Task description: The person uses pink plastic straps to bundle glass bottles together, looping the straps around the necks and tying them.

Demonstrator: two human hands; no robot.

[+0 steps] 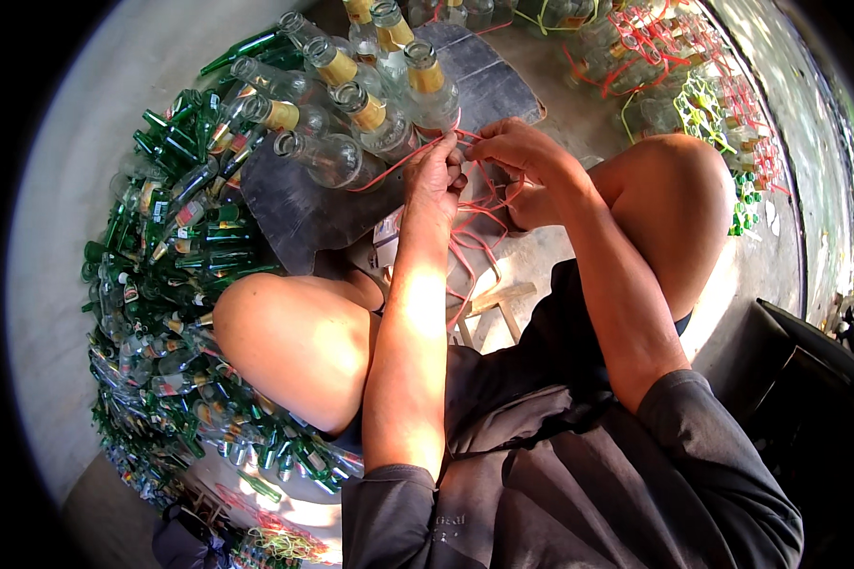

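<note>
Several clear glass bottles (327, 159) with yellow neck labels stand grouped on a dark board (299, 213) in front of me. A red plastic strap (386, 174) runs along the near side of the group. My left hand (435, 177) has its fingers closed on this strap beside the nearest bottles. Just to the right, my right hand (517, 152) pinches the strap too, close to my left fingertips. Loose red loops of strap hang below both hands between my knees. The fingertips partly hide where the strap ends meet.
A large heap of green and clear bottles (176, 247) lies along the wall at left. Bundles of bottles tied with red and yellow-green straps (650, 47) stand at far right. A small wooden stool (493, 302) is beneath me. A dark bin-like object (807, 379) sits at right.
</note>
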